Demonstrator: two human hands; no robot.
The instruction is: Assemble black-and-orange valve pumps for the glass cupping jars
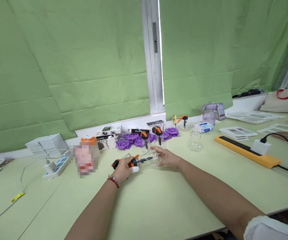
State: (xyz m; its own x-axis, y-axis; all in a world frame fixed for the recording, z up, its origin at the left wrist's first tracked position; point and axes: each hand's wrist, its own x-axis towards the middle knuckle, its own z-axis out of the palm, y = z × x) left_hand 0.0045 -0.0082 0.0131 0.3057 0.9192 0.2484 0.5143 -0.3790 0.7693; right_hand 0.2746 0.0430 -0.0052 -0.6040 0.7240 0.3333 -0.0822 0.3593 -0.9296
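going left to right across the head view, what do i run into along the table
Yellow cable tag, white power strip, pixelated pink item, left hand, right hand, open clear glass jar standing alone, yellow-orange power strip.

Before you: matt, smooth tabletop [159, 206]; behind it, creased matt green sheeting [96, 60]; on it, glossy clear jar [195, 142], glossy-looking purple plastic parts [132, 138].

A makeshift workroom is shown: a long surface [164, 200] is lined along its back edge with purple plastic parts [124, 144], boxes [107, 141] and glass jars [195, 142].
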